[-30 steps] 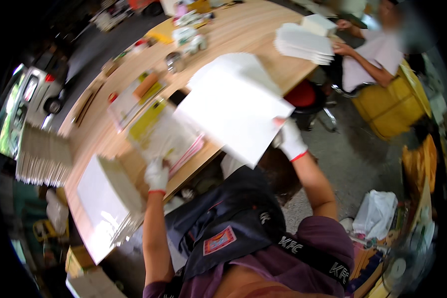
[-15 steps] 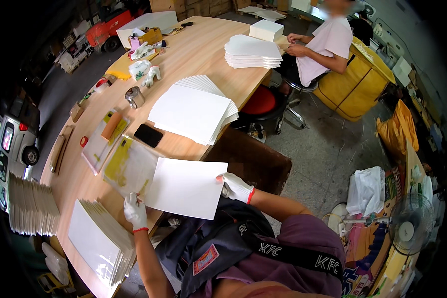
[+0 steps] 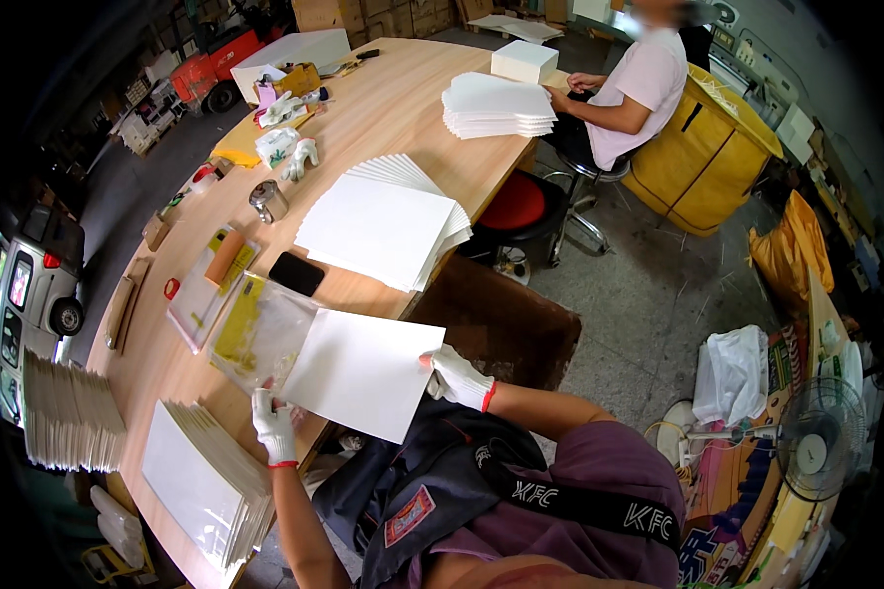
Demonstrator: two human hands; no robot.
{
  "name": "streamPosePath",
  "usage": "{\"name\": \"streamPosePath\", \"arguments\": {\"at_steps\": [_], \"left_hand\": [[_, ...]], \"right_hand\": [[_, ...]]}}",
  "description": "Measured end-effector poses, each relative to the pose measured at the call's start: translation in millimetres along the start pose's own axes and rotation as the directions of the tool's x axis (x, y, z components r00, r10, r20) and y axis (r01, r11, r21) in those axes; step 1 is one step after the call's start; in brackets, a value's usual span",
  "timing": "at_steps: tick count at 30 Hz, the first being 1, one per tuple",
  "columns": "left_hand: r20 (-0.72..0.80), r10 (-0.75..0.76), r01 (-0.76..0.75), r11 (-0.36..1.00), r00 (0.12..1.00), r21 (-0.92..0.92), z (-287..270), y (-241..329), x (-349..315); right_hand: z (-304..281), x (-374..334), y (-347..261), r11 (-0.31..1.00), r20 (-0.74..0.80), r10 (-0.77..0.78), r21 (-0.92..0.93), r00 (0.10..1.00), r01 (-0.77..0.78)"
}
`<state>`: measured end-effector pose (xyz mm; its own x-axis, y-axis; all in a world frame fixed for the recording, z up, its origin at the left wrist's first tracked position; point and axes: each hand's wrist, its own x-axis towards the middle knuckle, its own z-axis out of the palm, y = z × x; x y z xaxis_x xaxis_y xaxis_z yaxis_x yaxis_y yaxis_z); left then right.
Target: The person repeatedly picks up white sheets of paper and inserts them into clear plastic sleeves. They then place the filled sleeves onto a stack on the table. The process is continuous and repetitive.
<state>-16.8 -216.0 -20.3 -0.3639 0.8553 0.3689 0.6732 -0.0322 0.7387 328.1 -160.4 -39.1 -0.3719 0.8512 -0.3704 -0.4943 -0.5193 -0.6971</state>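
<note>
My right hand (image 3: 459,381), in a white glove with a red cuff, grips the right edge of a white sheet (image 3: 368,368). The sheet's left edge meets a clear plastic bag with yellow print (image 3: 252,332) lying on the table; whether it is inside cannot be made out. Pinched at the bag's near corner, beside the sheet, is my gloved left hand (image 3: 273,427). A fanned stack of white sheets (image 3: 378,224) lies beyond, near a black phone (image 3: 296,274). Close to my left forearm stands a stack of glossy, plastic-covered sheets (image 3: 201,476).
Another person (image 3: 638,103) sits at the table's far right, beside a second white stack (image 3: 499,103). A metal cup (image 3: 267,200), an orange-brown roll (image 3: 225,257) and spare gloves (image 3: 300,159) are on the table (image 3: 383,108). Below its right edge stands a brown box (image 3: 506,319).
The sheet has shifted slightly left toward the bag and tilted, along with my right hand. My left hand stays near the bag's corner. The other person's near hand has moved to the far stack.
</note>
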Motion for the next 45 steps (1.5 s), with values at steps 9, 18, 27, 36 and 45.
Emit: {"name": "streamPosePath", "arguments": {"at_steps": [9,18,27,36,45], "left_hand": [[0.078,-0.745,0.713,0.594,0.662,-0.373,-3,-34,-10],[0.235,-0.687,0.693,0.524,0.687,-0.495,11,-38,-17],[0.427,-0.647,0.755,0.388,0.631,-0.528,2,-17,-12],[0.109,-0.614,0.618,0.742,0.782,-0.259,14,12,-19],[-0.104,-0.563,0.463,0.759,0.820,-0.457,17,11,-62]], "right_hand": [[-22,12,3,0.956,-0.116,0.222,0.220,0.968,-0.193],[-41,19,4,0.966,-0.008,0.189,0.178,0.982,-0.185],[-48,22,-6,0.944,0.001,0.263,0.209,0.965,-0.257],[-13,-2,-16,0.996,-0.094,0.086,0.020,0.992,-0.085],[6,-22,-36,0.982,-0.051,0.076,-0.167,0.996,-0.084]]}}
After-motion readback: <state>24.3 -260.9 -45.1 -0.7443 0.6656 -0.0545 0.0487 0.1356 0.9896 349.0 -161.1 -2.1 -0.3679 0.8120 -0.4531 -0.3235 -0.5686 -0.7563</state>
